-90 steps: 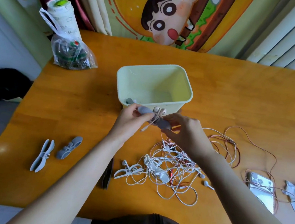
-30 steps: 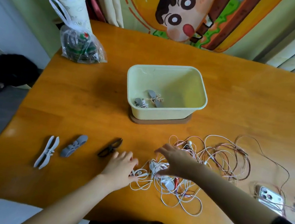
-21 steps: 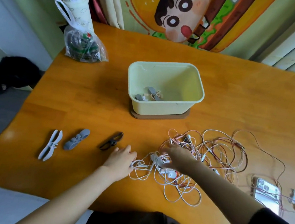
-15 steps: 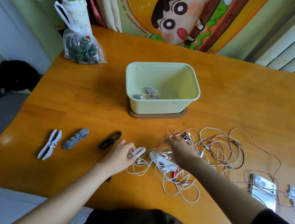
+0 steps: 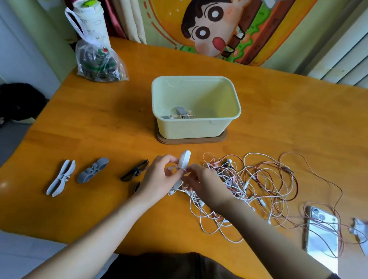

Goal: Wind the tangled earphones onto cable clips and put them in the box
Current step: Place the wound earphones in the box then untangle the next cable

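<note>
lifted off the table now, the white clip sits gripped in my left hand; my right hand pinches a strand of the tangled earphones lying before the box. i'd seat that strand firmly, then wind snug.

One head-worn wide-angle view looks forward and steeply down, close over the table edge nearest the wearer.

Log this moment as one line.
left hand: holds white clip | right hand: pinches earphone cord | box: wound earphones inside | tangle: on table
</note>
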Demonstrator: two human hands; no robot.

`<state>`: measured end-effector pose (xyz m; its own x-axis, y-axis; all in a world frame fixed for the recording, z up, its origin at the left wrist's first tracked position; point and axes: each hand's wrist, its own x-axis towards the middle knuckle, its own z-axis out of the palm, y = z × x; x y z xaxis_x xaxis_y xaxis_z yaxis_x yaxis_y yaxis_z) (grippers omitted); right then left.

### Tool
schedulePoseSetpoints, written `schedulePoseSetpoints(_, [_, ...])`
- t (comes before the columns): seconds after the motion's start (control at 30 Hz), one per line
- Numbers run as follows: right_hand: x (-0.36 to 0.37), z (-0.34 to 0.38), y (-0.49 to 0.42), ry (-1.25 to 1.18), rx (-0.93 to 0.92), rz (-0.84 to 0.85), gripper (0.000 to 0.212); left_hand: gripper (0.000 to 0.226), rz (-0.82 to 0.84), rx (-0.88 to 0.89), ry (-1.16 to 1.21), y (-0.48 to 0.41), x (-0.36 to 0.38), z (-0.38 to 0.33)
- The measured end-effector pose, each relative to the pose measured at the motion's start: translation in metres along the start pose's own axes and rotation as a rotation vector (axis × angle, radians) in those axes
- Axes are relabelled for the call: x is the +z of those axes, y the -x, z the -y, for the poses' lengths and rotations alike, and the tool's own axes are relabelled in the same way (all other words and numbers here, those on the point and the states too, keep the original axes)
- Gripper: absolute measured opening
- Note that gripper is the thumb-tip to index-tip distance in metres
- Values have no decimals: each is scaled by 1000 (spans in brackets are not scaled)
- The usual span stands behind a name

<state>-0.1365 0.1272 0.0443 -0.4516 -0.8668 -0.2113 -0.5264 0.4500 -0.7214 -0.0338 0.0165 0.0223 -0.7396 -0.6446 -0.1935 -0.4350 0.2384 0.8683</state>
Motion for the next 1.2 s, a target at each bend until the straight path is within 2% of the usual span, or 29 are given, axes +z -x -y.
schedulePoseSetpoints(0.1, [-6,-2,3,27,-4,-95,18,13,-12,21,-51,1,-3,-4])
schedulePoseSetpoints(0.23, [-14,-2,5,-40,-12,-186,16,13,56,-13,-107,3,-8,0])
schedulePoseSetpoints(0.53, [-24,-4,10,-89,25,-223,17,26,122,-157,-396,0,-12,47])
schedulePoseSetpoints(0.63, [-25,-4,11,-74,26,-225,16,34,163,-139,-510,0,-8,51])
schedulePoseSetpoints(0.73, [-27,-3,11,-62,26,-227,16,35,191,-63,-408,0,0,46])
schedulePoseSetpoints(0.83, [-29,-4,9,-66,41,-244,16,9,234,-32,-286,1,8,37])
schedulePoseSetpoints(0.87, [-31,-5,9,-59,49,-243,15,7,233,-25,-257,1,9,35])
schedulePoseSetpoints(0.93, [-35,-11,8,-37,81,-235,17,18,223,-46,-178,1,9,28])
schedulePoseSetpoints(1.1, [-43,-34,11,157,270,-155,34,16,133,-1,-37,0,-2,3])
schedulePoseSetpoints(1.2, [-41,-22,14,112,156,-85,50,14,124,81,-15,-1,-7,-16])
